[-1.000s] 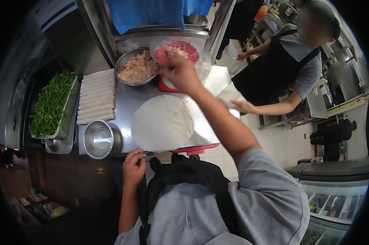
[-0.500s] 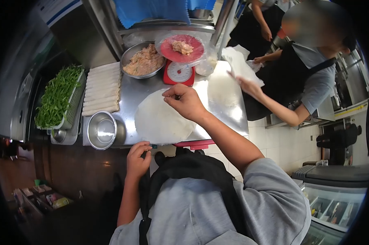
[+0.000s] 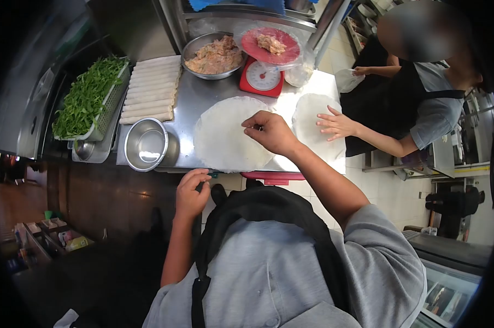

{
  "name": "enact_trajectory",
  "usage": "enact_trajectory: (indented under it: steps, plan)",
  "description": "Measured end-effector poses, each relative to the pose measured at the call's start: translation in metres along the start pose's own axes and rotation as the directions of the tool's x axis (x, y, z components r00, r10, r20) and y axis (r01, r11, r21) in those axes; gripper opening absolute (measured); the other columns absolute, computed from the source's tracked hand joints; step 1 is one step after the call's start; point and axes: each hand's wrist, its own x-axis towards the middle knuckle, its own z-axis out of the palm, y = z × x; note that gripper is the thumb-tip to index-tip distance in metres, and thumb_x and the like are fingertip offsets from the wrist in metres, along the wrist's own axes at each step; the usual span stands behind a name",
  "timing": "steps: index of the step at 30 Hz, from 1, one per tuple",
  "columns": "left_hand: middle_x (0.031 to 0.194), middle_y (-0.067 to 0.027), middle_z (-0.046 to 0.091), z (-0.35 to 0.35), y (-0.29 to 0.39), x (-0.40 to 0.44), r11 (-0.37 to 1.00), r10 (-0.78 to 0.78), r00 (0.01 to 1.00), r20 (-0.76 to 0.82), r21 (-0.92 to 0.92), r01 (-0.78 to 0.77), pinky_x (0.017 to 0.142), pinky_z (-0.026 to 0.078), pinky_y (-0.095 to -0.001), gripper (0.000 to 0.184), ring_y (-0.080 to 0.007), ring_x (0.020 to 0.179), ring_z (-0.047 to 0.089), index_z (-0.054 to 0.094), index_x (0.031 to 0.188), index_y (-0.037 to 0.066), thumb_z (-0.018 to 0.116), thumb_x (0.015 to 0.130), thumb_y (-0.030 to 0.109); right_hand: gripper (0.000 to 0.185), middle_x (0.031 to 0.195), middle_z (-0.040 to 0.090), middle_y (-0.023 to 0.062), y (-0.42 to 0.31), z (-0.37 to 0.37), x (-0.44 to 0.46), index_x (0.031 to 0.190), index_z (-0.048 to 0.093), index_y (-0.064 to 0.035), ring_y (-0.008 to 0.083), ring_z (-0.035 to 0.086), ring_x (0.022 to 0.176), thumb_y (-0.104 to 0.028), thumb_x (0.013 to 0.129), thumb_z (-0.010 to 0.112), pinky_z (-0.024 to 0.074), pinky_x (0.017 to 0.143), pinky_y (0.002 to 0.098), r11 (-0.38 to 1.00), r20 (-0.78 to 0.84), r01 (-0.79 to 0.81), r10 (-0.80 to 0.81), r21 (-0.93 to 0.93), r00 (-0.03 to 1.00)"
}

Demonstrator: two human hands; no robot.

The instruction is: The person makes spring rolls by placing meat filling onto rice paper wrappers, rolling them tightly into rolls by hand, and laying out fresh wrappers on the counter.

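Note:
A round white wrapper sheet lies flat on the steel table in front of me. Over its right part is my right hand, thumb and fingers pinched together; whatever they hold, if anything, is hidden. My left hand hangs by the table's front edge, thumb apart from loosely bent fingers, with nothing seen in it. Nearest to it is a steel bowl. On the right, a co-worker's hand rests spread on a second white wrapper sheet.
Rows of white rolls lie at the left beside a basket of green leaves. Behind are a bowl of minced filling and a red scale bearing a red plate with filling. A co-worker stands close on the right.
The co-worker has laid a wrapper sheet on the table's right side and pressed a hand on it. My view has shifted; my right hand stays pinched above the front sheet.

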Motion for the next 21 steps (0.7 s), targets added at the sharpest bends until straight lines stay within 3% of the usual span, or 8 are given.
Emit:
enact_trajectory:
  steps: [3,6,8,21]
  plan:
    - [0.11,-0.0123,0.073,-0.002,-0.001,0.001,0.999,0.044,0.999,-0.018,0.008,-0.044,0.089,0.056,-0.0378,0.016,-0.0301,0.103,0.07,0.072,0.095,0.003,0.067,0.08,-0.001,0.023,0.099,0.071,0.0136,-0.002,0.0,0.003,0.106,0.077,-0.0029,0.0228,0.069,0.087,-0.017,0.088,0.074,0.0561,0.08,0.0351,1.0,0.039,0.012,-0.011,-0.019,0.999]
    - [0.109,-0.0126,0.073,-0.003,0.002,0.004,1.0,0.007,1.0,0.0,-0.027,-0.007,0.09,0.056,-0.0379,0.016,-0.0303,0.103,0.07,0.072,0.095,0.003,0.067,0.081,-0.001,0.025,0.098,0.072,0.014,0.003,0.002,0.001,0.106,0.077,-0.002,0.0228,0.069,0.088,-0.018,0.088,0.074,0.0561,0.081,0.0355,0.996,0.069,-0.085,0.083,0.023,0.994]
    - [0.11,-0.013,0.073,-0.005,0.001,0.007,1.0,0.022,1.0,0.006,0.002,-0.022,0.091,0.056,-0.0382,0.017,-0.0307,0.104,0.07,0.073,0.096,0.003,0.067,0.081,-0.001,0.021,0.094,0.073,0.0069,0.01,0.004,-0.002,0.106,0.076,-0.0016,0.0141,0.066,0.083,-0.016,0.091,0.075,0.0555,0.079,0.0306,0.997,0.055,-0.068,0.069,-0.022,0.996]
    - [0.111,-0.0134,0.074,0.027,0.001,-0.017,0.998,0.057,0.997,-0.061,0.0,-0.057,0.092,0.055,-0.0387,0.018,-0.0306,0.106,0.07,0.072,0.096,0.001,0.067,0.08,-0.004,0.018,0.097,0.074,0.0068,0.03,-0.001,-0.027,0.104,0.076,-0.0023,0.0156,0.067,0.085,-0.014,0.091,0.074,0.0555,0.08,0.0317,0.997,0.14,-0.067,0.07,-0.029,0.988]
